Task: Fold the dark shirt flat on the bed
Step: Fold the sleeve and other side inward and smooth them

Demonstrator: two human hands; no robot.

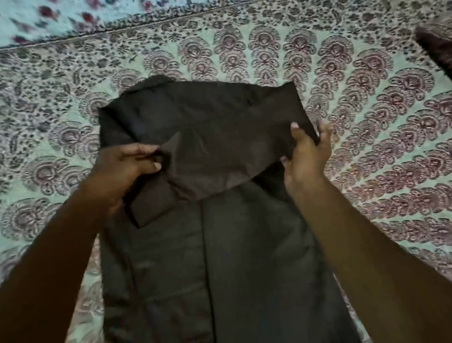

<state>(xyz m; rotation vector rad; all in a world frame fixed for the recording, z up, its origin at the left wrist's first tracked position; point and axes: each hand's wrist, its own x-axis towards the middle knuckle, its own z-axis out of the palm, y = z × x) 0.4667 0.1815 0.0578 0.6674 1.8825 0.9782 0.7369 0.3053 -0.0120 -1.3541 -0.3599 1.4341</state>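
The dark shirt [217, 259] lies lengthwise down the middle of the bed [394, 176], narrowed to a strip, with its far part raised as a flap between the hands. The left hand [129, 173] pinches a bunched corner and the right hand [303, 154] grips the opposite edge, so an uneven pull could lay the fold crooked. The loose piece hanging below the left grip may get trapped underneath as a lump
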